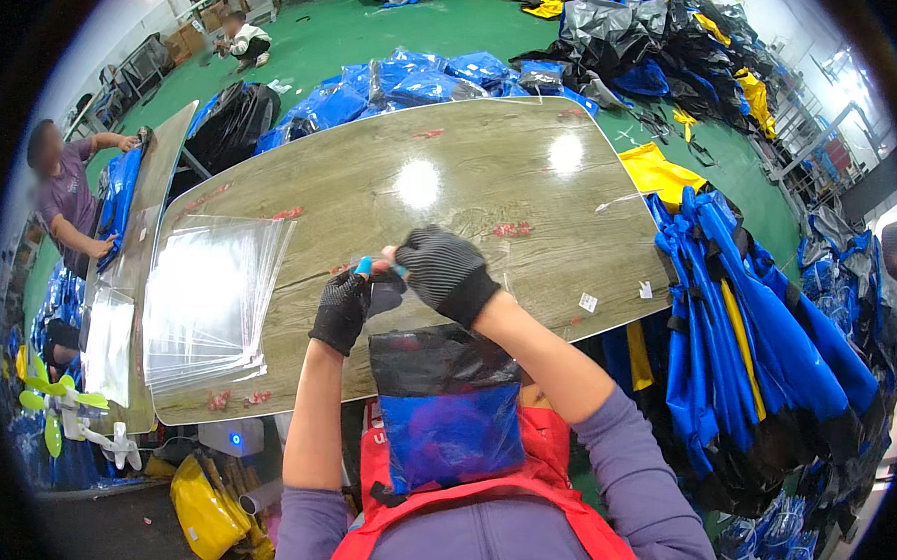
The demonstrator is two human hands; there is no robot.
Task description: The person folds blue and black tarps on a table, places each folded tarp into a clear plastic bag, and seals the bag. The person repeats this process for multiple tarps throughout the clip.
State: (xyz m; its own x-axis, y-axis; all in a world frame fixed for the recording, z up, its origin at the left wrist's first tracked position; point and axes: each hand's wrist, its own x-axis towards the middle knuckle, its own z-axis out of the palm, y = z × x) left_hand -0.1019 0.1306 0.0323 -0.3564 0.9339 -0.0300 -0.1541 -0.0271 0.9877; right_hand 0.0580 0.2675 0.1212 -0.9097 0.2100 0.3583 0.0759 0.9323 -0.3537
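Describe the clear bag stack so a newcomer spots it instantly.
Start at the large wood-grain table. On its left part, left of the gloved left hand, lies the fanned stack of clear plastic bags. Unlike the blue and black folded garment, it is see-through and glossy.

A wood-grain worktop (453,170) carries a stack of clear plastic bags (207,305) at its left end. Small white labels (589,302) lie near its right edge.

The person wears dark, finely dotted knit gloves on the left hand (343,308) and the right hand (443,272), leaving the forearms bare. Purple-grey sleeves are pushed above the elbows, and red apron straps cross the chest.
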